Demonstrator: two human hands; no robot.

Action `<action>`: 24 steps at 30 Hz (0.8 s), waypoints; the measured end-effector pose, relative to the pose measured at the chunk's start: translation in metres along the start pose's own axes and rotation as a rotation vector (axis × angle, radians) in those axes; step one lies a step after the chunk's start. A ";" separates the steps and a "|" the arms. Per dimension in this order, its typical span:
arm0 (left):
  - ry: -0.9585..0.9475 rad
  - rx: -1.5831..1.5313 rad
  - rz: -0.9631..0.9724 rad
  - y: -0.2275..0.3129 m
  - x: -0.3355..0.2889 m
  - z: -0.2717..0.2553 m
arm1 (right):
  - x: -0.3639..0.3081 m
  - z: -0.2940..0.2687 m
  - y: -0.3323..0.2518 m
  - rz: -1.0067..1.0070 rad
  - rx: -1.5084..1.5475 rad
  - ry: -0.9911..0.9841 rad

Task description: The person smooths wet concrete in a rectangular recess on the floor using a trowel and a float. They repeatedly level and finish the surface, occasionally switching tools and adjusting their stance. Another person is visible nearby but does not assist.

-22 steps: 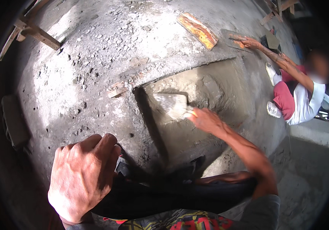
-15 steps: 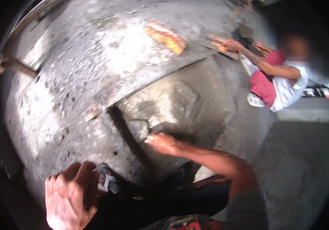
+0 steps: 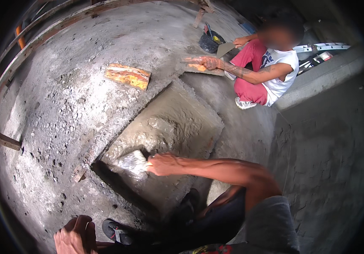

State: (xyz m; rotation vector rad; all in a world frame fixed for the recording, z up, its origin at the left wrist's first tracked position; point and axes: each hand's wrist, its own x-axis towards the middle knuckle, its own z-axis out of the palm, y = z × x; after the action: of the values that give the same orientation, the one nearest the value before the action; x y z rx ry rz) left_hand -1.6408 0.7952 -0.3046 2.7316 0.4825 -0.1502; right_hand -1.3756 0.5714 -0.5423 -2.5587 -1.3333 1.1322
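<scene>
Daylit, uneven exposure, heavy fisheye.
Bright on the upper-left concrete, dim lower right; black vignette at rim (edges bend), slight motion blur throughout.

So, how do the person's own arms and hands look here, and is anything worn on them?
Both hands are bare, without gloves. The right hand leads into a bare forearm, with a grey short sleeve near the shoulder. Only the left hand shows at the lower edge; its arm is hidden.

Wet mortar bed (image 3: 177, 122) open above the trowel (image 3: 132, 162), raised rough slab edge (image 3: 118, 127) blocking left, brick (image 3: 127, 76) well beyond, co-worker (image 3: 262, 72) crouched far side.
</scene>
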 end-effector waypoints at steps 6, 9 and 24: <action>-0.312 0.003 -0.292 0.015 0.013 -0.001 | 0.085 0.056 -0.025 -0.134 -0.068 0.008; -0.034 -0.056 -0.054 0.010 0.013 0.008 | 0.084 0.068 0.007 -0.041 0.184 -0.197; -0.017 0.024 -0.083 -0.001 0.021 0.005 | -0.011 -0.050 0.059 0.159 0.060 0.033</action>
State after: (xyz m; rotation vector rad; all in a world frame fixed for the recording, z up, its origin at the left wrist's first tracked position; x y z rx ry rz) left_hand -1.6217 0.8005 -0.3124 2.7325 0.5936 -0.2024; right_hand -1.3078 0.5402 -0.5200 -2.6672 -1.0876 1.1295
